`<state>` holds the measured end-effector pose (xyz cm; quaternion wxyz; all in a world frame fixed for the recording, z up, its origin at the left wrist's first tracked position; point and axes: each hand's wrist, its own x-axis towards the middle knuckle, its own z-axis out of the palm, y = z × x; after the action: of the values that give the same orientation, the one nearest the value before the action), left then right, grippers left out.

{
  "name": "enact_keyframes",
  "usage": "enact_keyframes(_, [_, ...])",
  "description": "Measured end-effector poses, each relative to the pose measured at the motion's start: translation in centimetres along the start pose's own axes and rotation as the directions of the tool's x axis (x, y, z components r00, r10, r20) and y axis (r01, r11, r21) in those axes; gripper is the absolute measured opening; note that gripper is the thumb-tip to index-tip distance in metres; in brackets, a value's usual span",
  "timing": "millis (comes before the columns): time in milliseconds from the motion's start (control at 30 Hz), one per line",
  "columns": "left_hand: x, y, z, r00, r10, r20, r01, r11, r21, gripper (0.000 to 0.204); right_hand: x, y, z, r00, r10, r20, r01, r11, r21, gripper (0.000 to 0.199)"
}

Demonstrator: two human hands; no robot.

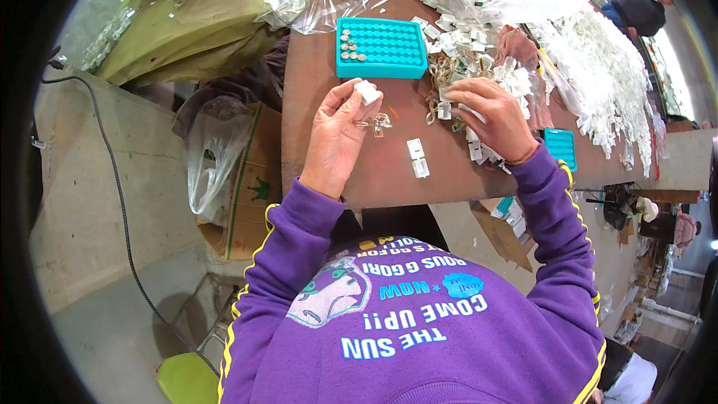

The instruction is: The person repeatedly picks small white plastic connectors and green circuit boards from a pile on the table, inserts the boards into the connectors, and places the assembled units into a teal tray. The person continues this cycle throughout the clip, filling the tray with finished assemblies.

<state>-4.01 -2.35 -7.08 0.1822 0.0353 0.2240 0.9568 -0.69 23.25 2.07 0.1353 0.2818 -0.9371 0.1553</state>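
A small white plastic piece (pixel 367 91) is pinched between the fingertips of the left hand (pixel 338 135), a little above the middle of the frame, over the brown desk (pixel 321 75). A small clear part (pixel 376 124) is seen just beside that hand. The right hand (pixel 491 117) is laid on a heap of white pieces (pixel 479 45) right of the middle, its fingers curled onto them. A teal tray (pixel 381 47) with a few metal buttons is placed above the hands. Two white pieces (pixel 417 158) lie between the hands.
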Motion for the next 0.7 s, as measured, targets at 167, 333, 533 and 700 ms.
enact_keyframes(167, [-0.2,0.1,0.6,1.000,-0.012,-0.028,0.012,1.000,0.005,0.023,2.7,-1.8,3.9,0.996,-0.040,0.085,0.057,0.977,-0.204,0.012])
enact_keyframes(333, [-0.4,0.3,0.8,0.999,-0.024,-0.029,0.023,0.999,-0.028,0.021,2.3,-2.4,5.9,0.994,0.024,0.109,0.019,0.926,-0.378,0.014])
enact_keyframes(533, [-0.4,0.3,0.6,0.999,-0.043,-0.028,0.040,0.995,-0.089,0.019,2.6,-2.2,6.8,1.000,-0.031,0.007,0.031,0.915,-0.401,0.005])
enact_keyframes(700, [-0.4,0.3,0.6,0.999,-0.044,-0.033,0.040,0.994,-0.102,0.018,2.8,-1.5,6.2,0.997,0.057,-0.051,-0.068,0.964,-0.258,0.011])
